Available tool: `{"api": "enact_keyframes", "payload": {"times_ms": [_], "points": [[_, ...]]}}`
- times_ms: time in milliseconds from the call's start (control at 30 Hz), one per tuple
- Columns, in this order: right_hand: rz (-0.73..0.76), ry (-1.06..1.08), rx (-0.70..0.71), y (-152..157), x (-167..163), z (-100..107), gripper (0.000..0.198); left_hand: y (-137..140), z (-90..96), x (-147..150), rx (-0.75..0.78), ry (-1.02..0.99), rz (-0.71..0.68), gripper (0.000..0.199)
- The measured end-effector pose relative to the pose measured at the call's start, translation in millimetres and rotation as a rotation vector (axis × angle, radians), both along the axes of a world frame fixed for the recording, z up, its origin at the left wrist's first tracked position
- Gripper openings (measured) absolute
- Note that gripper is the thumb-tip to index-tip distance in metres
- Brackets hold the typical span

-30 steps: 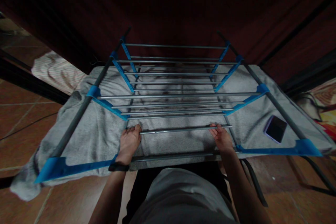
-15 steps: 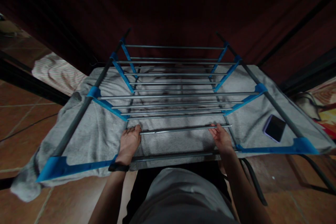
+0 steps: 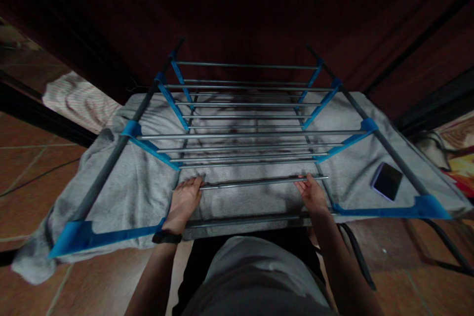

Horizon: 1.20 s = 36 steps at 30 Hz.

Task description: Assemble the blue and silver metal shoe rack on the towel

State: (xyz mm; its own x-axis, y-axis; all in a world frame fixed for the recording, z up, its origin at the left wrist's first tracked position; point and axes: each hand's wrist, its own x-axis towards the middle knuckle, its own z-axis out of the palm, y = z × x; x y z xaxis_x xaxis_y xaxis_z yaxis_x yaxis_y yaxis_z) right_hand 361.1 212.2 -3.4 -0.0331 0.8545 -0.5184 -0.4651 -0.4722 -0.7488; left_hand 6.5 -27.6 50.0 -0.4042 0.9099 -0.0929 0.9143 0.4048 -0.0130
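A thin grey metal rod [image 3: 255, 182] spans crosswise between my two hands, over the grey blanket. My left hand [image 3: 186, 200], with a dark band at the wrist, is closed around its left end. Near the other end, my right hand [image 3: 311, 192] pinches the rod between thumb and fingers, and the tip sticks out past it. Ahead of both hands stands a rack frame [image 3: 105, 173] of grey tubes with blue plastic brackets [image 3: 153, 152] and several crossbars [image 3: 252, 135]. Its lower front tube [image 3: 244, 219] runs behind my wrists, close to my body.
Beneath the rack lies a grey blanket [image 3: 140, 197]. A phone [image 3: 387, 181] rests on it at the right, beside the rack's side tube. Dark red fabric [image 3: 244, 10] hangs behind the rack. Striped cloth [image 3: 79, 96] is at the left, above the tiled floor [image 3: 33, 168].
My left hand has shifted slightly to the right along the rod, and a bit of the rod's left end now shows beyond it. My right hand is nearly unmoved.
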Motion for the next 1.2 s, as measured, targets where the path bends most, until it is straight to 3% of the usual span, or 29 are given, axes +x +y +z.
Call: {"api": "enact_keyframes", "payload": {"times_ms": [700, 1200], "points": [[0.024, 0.009, 0.017, 0.0, 1.7, -1.9, 0.003, 4.7, -1.0, 1.1, -0.004, -0.015, 0.006, 0.034], [0.035, 0.009, -0.049, 0.9, 0.4, 5.8, 0.010, 4.9, -1.3, 2.7, -0.025, 0.000, 0.034, 0.030]]}}
